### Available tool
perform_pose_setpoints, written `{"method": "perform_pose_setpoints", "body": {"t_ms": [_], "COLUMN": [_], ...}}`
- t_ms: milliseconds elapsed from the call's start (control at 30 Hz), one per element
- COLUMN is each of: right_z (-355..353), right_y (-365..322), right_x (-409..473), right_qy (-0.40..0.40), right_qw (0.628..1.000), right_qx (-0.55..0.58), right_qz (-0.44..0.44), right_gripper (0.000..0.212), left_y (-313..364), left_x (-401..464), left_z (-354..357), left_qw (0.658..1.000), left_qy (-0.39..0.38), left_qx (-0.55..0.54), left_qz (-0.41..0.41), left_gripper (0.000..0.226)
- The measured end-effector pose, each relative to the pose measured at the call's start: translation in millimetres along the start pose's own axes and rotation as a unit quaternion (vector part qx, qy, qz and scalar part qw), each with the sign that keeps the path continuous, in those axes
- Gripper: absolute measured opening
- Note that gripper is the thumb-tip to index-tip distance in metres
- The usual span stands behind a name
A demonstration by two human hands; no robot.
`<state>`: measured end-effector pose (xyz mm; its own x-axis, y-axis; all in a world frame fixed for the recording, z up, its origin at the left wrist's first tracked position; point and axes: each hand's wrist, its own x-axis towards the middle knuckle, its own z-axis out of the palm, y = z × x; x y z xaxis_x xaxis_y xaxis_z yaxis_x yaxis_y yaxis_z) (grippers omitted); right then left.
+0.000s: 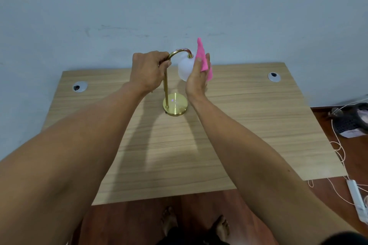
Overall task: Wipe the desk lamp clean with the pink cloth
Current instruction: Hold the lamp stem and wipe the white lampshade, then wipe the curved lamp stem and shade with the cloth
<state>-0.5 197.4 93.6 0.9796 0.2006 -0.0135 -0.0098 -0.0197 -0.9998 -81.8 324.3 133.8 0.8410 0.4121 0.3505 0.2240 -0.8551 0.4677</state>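
A desk lamp stands near the middle back of the wooden desk point(249, 125): round brass base point(176, 105), thin brass stem curving over at the top, white shade point(184, 69) hanging on the right. My left hand point(148, 71) grips the stem just below the curve. My right hand point(199, 75) is held flat with fingers pointing up, pressing the pink cloth point(201, 55) against the right side of the shade. One corner of the cloth sticks up above my fingers. The far side of the shade is hidden.
Two round grey cable grommets sit in the desk, one at the left point(79, 86) and one at the right point(274, 77). A blue wall rises right behind the desk. On the red-brown floor at right lie a dark bag point(350, 119), cords and a white power strip point(357, 199).
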Motion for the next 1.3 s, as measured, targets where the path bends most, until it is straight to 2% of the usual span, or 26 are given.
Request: {"method": "perform_pose_setpoints", "body": {"t_ms": [100,200,267,300,333,367,400,500,567,633,700,833,900,967,1033,1100,1167,1300], "right_z": [-8.0,-27.5,-33.7,-35.8,-36.5,-36.0,-33.7,-17.3,-7.6,-4.2,-7.2,-20.7,-29.3,-31.4,-26.2,-17.0,-13.2,-18.7], "right_y": [9.6,17.7,15.5,7.2,0.2,-4.8,-11.2,-27.6,-35.7,-29.4,-26.8,-28.0,-22.2,-18.1,-22.2,-27.7,-39.5,-56.1], "right_x": [6.6,8.6,14.7,18.5,20.7,25.0,26.9,28.0,31.6,48.4,62.2,65.1,65.8,64.0,62.1,63.9,66.6,88.4], "right_qy": [0.005,-0.059,-0.028,-0.017,-0.009,0.019,0.015,-0.073,-0.107,-0.098,-0.091,-0.081,-0.058,-0.023,-0.019,-0.094,-0.175,-0.283], "right_qw": [0.995,0.961,0.947,0.947,0.96,0.976,0.984,0.996,0.991,0.989,0.987,0.978,0.97,0.98,0.993,0.991,0.972,0.938], "right_qx": [0.066,0.16,0.21,0.216,0.192,0.153,0.135,0.004,-0.069,-0.087,-0.074,0.041,0.051,0.016,-0.019,-0.085,-0.154,-0.194], "right_qz": [0.077,0.217,0.241,0.237,0.203,0.157,0.119,0.042,0.039,0.069,0.106,0.188,0.229,0.195,0.111,0.053,0.028,0.036], "right_gripper": [0.054,0.037,0.023,0.015,0.027,0.055,0.059,0.049,0.049,0.057,0.061,0.044,0.045,0.042,0.041,0.042,0.042,0.045], "left_y": [-1.3,-1.2,-1.2,-1.1,-0.9,-1.1,-1.7,-1.4,-1.3,-1.0,0.1,1.2,0.2,-0.8,-0.4,0.2,0.8,3.8], "left_x": [-1.1,-1.5,-0.6,-0.4,-0.7,-1.1,-1.6,-2.5,-2.2,-1.6,-1.6,-2.0,-1.7,-1.7,-2.7,-3.4,-2.8,-2.1], "left_z": [-0.8,-0.7,0.1,0.7,1.3,2.0,2.6,4.2,4.0,4.1,4.0,3.4,3.1,3.2,3.4,2.9,2.1,2.9], "left_qw": [1.0,1.0,1.0,1.0,1.0,1.0,1.0,1.0,0.999,0.999,0.999,0.999,1.0,1.0,1.0,1.0,1.0,0.999], "left_qy": [0.005,0.001,0.0,0.001,0.003,0.006,0.01,0.021,0.019,0.021,0.022,0.021,0.016,0.011,0.009,0.009,0.009,0.01], "left_qx": [0.014,0.011,0.01,0.01,0.011,0.013,0.016,0.023,0.034,0.04,0.041,0.031,0.021,0.012,0.006,0.006,0.006,0.019], "left_qz": [0.0,-0.003,-0.004,-0.005,-0.005,-0.003,-0.001,0.002,0.0,0.0,-0.002,-0.007,-0.007,-0.008,-0.011,-0.017,-0.023,-0.029], "left_gripper": [0.024,0.025,0.025,0.025,0.025,0.025,0.024,0.023,0.023,0.023,0.023,0.023,0.023,0.024,0.025,0.026,0.025,0.023]}}
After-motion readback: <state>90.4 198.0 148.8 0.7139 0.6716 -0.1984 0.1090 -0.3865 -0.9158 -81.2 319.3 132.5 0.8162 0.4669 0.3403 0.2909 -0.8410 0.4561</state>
